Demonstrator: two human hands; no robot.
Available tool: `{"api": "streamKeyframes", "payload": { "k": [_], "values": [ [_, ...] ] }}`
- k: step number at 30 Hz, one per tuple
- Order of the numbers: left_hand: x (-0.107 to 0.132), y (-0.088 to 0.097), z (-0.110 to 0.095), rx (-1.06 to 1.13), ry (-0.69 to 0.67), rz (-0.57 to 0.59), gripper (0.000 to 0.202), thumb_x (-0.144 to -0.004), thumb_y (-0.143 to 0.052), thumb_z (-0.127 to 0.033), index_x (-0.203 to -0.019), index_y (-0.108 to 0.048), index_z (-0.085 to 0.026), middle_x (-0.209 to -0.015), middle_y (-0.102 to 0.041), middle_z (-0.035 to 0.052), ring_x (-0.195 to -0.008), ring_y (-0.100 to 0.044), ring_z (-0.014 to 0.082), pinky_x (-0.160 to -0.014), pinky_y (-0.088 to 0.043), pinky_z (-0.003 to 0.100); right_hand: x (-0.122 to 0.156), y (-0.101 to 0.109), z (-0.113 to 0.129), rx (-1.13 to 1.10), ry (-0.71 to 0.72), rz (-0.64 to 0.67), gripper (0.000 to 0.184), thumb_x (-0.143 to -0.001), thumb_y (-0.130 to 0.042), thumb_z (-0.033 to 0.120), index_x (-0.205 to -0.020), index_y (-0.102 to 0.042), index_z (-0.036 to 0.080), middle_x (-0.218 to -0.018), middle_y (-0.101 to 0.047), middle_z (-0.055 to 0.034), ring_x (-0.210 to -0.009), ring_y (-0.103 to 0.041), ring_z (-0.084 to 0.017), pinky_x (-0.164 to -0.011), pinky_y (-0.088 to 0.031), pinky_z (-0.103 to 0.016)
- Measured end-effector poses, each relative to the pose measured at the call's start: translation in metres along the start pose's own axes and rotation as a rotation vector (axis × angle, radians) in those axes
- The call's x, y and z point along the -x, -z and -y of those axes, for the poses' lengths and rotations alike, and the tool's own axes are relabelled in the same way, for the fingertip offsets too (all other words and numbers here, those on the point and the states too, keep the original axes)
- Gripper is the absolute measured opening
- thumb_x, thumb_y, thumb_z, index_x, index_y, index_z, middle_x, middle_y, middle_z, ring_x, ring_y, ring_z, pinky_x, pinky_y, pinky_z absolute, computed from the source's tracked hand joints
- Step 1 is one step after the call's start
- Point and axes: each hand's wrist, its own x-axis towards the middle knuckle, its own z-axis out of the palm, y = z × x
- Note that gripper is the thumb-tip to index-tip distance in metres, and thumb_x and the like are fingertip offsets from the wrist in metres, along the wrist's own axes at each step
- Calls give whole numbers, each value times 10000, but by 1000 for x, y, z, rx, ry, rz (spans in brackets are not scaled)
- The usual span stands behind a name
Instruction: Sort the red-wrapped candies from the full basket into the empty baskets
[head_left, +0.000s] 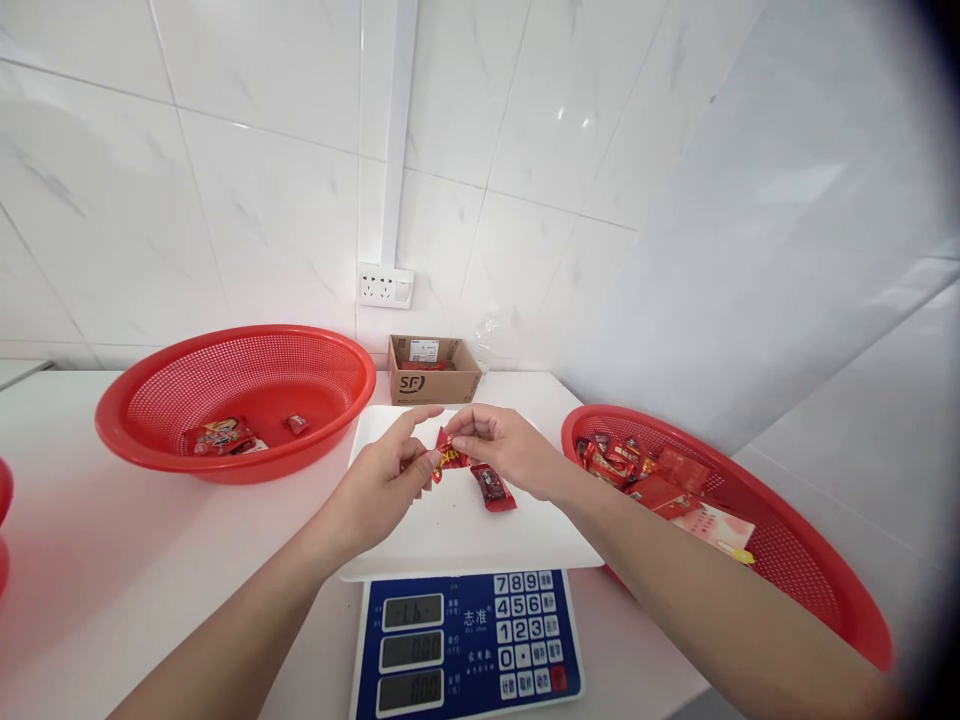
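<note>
Above the white pan (525, 545) of a digital scale, my left hand (394, 470) and my right hand (506, 450) pinch a small red wrapped candy (450, 455) with yellow lettering between them. The left thumb is pressed on its left end, while the right fingers hold its upper right side. Just below my right hand, a dark red packet (493, 488) lies on the pan. The scale's blue keypad panel (469, 645) faces me, its displays lit faintly.
At the left stands a red plastic basket (240, 340) with a few packets inside. Another red basket (810, 590) at the right holds several wrapped sweets and cards. A cardboard box (435, 385) sits behind the scale, below a wall socket (385, 287).
</note>
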Motion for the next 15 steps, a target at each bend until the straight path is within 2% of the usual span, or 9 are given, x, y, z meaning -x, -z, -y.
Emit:
{"api": "streamKeyframes", "payload": {
  "k": [3, 6, 10, 12, 15],
  "values": [
    [0, 2, 1, -192, -21, -85, 405, -877, -404, -353, -1270, -388, -257, -609, -492, -53, -586, -483, 141, -558, -396, 257, -3, 0, -9, 188, -17, -32, 71, -806, -523, 197, -837, -587, 203, -812, -645, -5, -712, -589, -129, -642, -461, -275],
    [0, 6, 1, -229, -32, -124, 447, -868, -419, -390, -1294, -362, -264, -591, -470, -65, -579, -481, 143, -535, -387, 245, -3, 0, -18, 412, -42, -28, 107, -807, -517, 168, -802, -613, 216, -828, -648, -1, -732, -589, -140, -661, -454, -285],
    [1, 9, -2, -225, -48, -140, 473, -858, -438, -400, -1302, -363, -257, -588, -464, -71, -557, -466, 133, -529, -386, 237, 4, 1, -23, 725, 98, -133, 121, -816, -534, 165, -865, -632, 217, -968, -619, -36, -958, -531, -198, -798, -428, -347],
    [2, 10, -3, -230, -47, -139, 472, -855, -443, -399, -1299, -371, -255, -596, -470, -72, -553, -464, 129, -529, -384, 236, 12, 3, -20, 784, 113, -141, 124, -827, -540, 182, -909, -628, 213, -1022, -594, -46, -1013, -498, -209, -836, -414, -363],
    [2, 10, -4, -237, -39, -119, 469, -855, -440, -398, -1297, -380, -253, -608, -484, -68, -562, -477, 129, -531, -381, 236, 26, 7, -12, 799, 6, -67, 162, -815, -565, 198, -965, -619, 227, -1071, -563, -47, -1017, -501, -211, -816, -427, -363]
  ]
}}
